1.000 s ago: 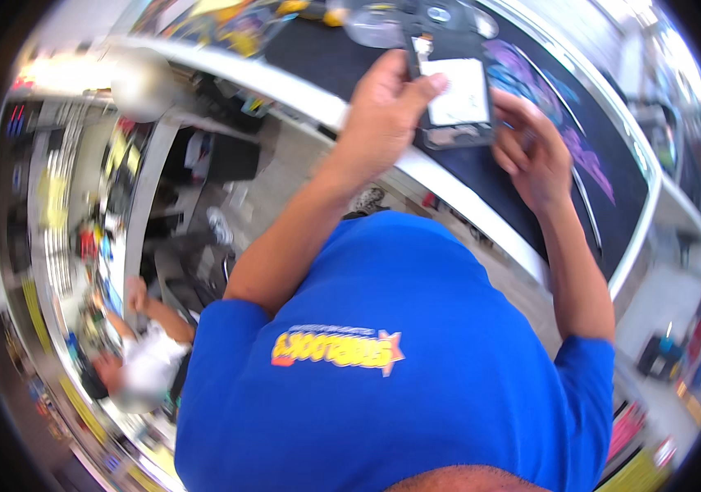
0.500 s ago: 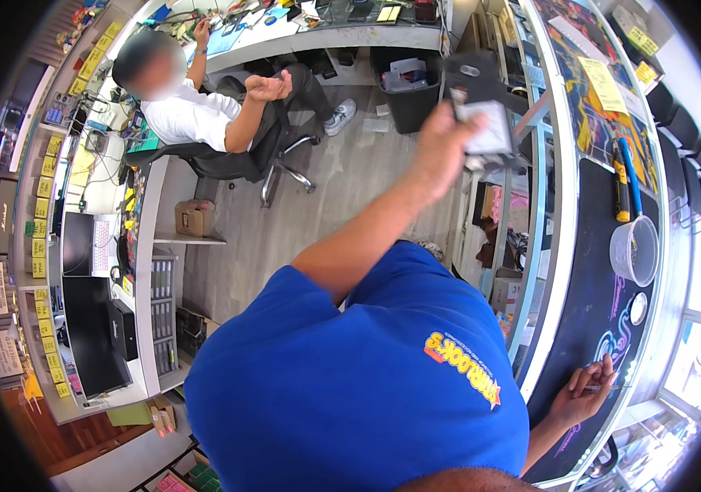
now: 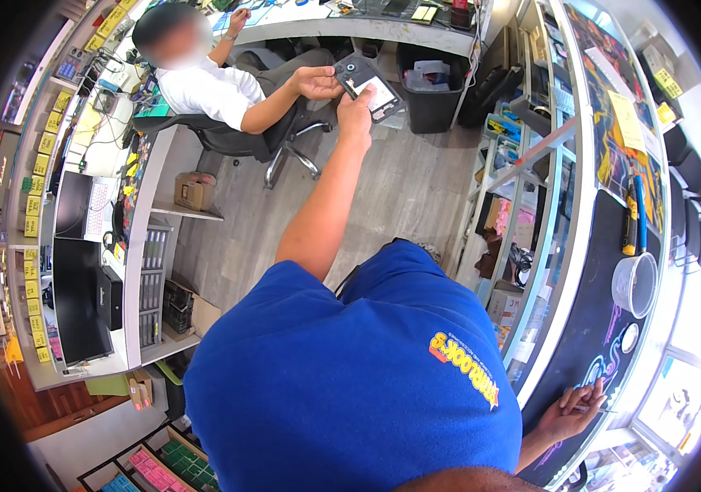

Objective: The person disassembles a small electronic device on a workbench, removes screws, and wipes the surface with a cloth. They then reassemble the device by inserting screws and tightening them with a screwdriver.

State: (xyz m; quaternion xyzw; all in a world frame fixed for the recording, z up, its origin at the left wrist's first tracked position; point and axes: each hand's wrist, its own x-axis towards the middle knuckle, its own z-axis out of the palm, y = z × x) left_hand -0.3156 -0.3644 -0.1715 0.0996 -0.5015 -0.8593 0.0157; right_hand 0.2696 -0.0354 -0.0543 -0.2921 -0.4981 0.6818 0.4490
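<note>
My left hand [image 3: 356, 116], arm stretched out ahead, is closed on a dark phone [image 3: 381, 95]. A round camera lens and a white rectangle, perhaps an exposed battery, show on its back. At the phone's left edge is the hand [image 3: 316, 82] of a seated person in a white shirt; those fingertips seem to touch the phone. My right hand [image 3: 568, 415] rests on the black countertop [image 3: 580, 328] at the right. Its fingers are partly curled, with a thin, rod-like thing between them, too small to identify.
A black bin [image 3: 436, 111] stands below the far desk [image 3: 350, 30]. The person's wheeled chair [image 3: 227, 141] is at the left, beside a counter with a monitor [image 3: 79, 303]. Glass shelving [image 3: 522, 246] lines the right. A clear tub [image 3: 634, 285] and markers [image 3: 631, 217] lie on the countertop.
My left hand has carried the phone leftward from beside the glass shelving to the seated person's hand. My right hand has stayed on the countertop. The view has shifted slightly.
</note>
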